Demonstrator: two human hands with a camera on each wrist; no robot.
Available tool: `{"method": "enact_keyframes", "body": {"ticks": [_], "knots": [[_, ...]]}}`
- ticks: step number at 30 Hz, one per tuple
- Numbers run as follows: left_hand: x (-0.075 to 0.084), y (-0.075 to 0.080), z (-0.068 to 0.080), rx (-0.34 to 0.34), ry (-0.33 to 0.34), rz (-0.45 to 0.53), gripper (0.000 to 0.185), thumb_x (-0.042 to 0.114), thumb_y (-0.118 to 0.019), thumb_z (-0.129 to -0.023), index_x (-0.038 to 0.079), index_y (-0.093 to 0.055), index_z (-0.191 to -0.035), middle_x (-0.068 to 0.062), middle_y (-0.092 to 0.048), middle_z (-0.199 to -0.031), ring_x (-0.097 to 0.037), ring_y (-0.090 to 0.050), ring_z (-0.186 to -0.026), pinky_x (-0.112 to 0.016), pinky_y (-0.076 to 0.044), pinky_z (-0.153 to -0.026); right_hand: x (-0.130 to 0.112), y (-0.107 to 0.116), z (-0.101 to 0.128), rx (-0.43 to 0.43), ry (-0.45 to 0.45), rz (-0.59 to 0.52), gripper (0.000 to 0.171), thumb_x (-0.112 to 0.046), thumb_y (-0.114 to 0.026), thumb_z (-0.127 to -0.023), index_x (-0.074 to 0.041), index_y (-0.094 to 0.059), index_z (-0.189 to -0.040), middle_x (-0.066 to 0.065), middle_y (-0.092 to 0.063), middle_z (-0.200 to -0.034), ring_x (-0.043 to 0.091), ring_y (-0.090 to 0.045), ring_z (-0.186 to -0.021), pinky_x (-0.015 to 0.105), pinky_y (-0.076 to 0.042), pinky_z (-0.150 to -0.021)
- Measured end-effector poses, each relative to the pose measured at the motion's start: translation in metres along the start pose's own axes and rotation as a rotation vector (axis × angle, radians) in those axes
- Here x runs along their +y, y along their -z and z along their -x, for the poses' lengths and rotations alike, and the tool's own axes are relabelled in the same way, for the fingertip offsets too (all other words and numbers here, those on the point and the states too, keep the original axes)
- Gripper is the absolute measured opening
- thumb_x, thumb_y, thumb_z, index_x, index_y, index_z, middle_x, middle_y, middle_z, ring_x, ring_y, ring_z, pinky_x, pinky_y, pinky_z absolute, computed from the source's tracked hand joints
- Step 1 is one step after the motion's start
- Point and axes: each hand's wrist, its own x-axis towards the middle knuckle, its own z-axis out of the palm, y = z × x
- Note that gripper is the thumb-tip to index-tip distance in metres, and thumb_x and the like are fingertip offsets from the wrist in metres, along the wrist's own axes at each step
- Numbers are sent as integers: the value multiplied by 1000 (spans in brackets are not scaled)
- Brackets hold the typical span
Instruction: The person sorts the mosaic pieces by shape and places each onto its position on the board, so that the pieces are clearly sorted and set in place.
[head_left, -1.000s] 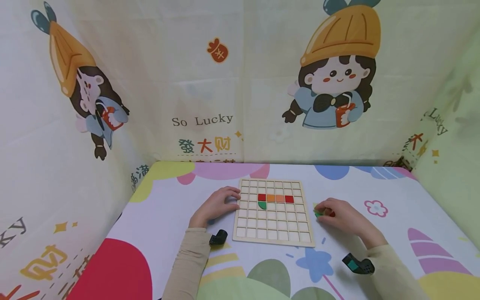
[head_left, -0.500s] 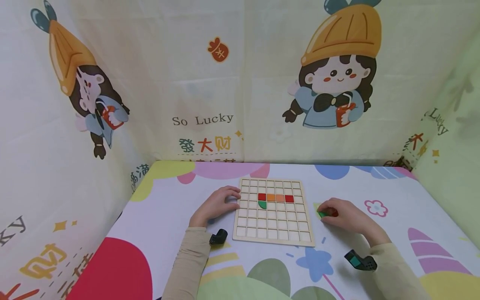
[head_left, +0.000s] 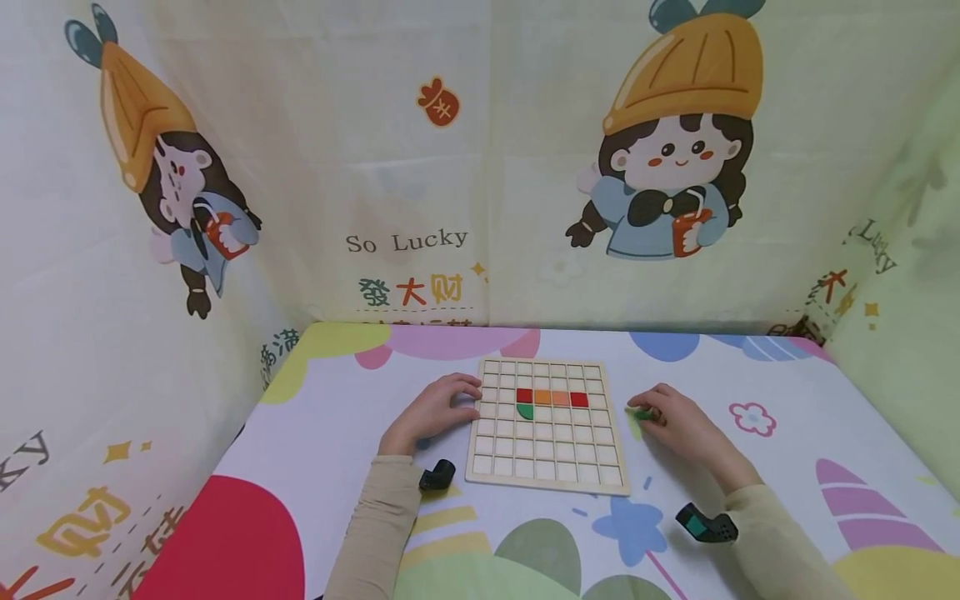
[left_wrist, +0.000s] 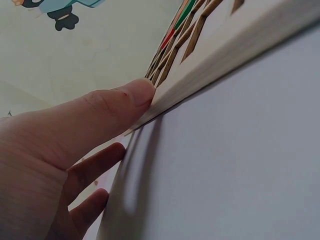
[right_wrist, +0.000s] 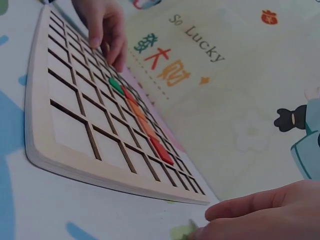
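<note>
A wooden grid board (head_left: 547,487) with square cells lies on the table. In one of its rows sit a red square tile (head_left: 524,395), an orange tile (head_left: 542,397), a lighter orange tile (head_left: 560,398) and a second red tile (head_left: 579,400). Below the leftmost one is a green quarter-round tile (head_left: 525,412). My left hand (head_left: 435,408) rests at the board's left edge, thumb (left_wrist: 135,95) against the rim, fingers spread loosely. Beside the right edge, my right hand (head_left: 686,425) pinches a small green tile (head_left: 642,413), partly covered by the fingers.
A patterned tablecloth (head_left: 360,392) covers the table, with printed cloth walls (head_left: 525,192) behind and at both sides. Black wrist devices (head_left: 437,475) are worn on the two forearms, over beige sleeves (head_left: 378,517).
My right hand shifts slightly right, then moves a little up and back toward the board. The red piece that showed under its fingers is now out of sight. My left hand stays put.
</note>
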Motion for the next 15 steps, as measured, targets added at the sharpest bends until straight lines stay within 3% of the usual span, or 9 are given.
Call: {"method": "enact_keyframes", "body": {"ticks": [7, 15], "knots": [[0, -1, 0, 0, 0, 9, 26, 17, -75, -86, 8, -71, -110, -3, -58, -132, -24, -48, -129, -41, -36, -110, 2, 4, 6, -73, -48, -9, 37, -21, -81, -81, -5, -69, -111, 1, -60, -97, 16, -50, -82, 31, -48, -70], [-1, -1, 0, 1, 2, 14, 25, 17, -75, -86, 9, -70, -109, -3, -58, -132, -24, -48, -129, -41, -36, -111, 2, 6, 7, -64, -39, -20, 24, -13, -76, -85, -7, -71, -108, 0, -62, -97, 16, -51, -83, 33, -49, -71]]}}
